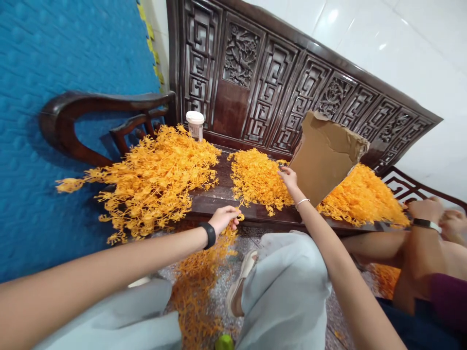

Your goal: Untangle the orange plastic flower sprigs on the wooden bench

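My left hand (225,219), with a black band on its wrist, pinches an orange plastic sprig (240,206) beyond the bench's front edge. My right hand (289,179), with a thin bracelet, reaches over the right side of the middle heap of orange plastic pieces (257,177). Its fingers are slightly apart, and I see nothing held in them. A larger heap of branching orange sprigs (156,177) spreads over the left end of the bench. More orange sprigs (199,277) lie below my left hand, between my legs.
A carved dark wooden bench (233,114) bears the heaps. A cardboard sheet (324,155) stands between the middle heap and a right heap (365,197). A lidded paper cup (195,125) sits at the back. Another person's hands (430,214) are at the right.
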`<action>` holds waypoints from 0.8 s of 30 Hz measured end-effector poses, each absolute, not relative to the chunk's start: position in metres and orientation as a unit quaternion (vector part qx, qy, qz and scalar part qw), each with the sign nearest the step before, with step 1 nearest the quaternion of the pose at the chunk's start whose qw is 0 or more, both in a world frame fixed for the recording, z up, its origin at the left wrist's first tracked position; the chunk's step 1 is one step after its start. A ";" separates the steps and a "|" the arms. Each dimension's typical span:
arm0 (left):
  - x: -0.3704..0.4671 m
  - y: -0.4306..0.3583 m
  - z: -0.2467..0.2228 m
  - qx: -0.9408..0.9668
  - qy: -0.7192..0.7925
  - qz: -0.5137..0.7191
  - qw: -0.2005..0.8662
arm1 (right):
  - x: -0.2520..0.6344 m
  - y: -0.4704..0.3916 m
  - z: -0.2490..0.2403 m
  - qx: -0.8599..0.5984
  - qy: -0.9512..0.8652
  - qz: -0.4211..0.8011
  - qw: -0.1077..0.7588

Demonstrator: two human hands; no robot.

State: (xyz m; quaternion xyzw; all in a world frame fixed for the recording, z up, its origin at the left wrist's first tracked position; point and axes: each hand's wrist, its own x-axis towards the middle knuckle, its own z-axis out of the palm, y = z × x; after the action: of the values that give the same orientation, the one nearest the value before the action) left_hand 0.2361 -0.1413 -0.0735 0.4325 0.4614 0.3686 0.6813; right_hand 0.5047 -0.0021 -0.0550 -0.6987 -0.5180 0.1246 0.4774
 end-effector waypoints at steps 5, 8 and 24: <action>0.225 -0.129 -0.055 0.436 0.441 0.409 0.670 | 0.481 -0.011 -0.053 -0.675 -0.527 0.167 0.488; 0.220 -0.123 -0.047 0.438 0.443 0.411 0.666 | 0.453 -0.028 -0.042 -0.604 -0.594 0.279 0.453; 0.213 -0.120 -0.057 0.483 0.397 0.438 0.646 | 0.389 -0.065 -0.034 -0.397 -0.767 0.465 0.194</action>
State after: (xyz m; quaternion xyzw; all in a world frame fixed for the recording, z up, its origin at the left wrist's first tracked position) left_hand 0.2132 -0.1197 -0.0573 0.4833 0.3968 0.4384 0.6456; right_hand 0.3886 -0.0649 -0.0338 -0.3967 -0.7674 0.4648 0.1941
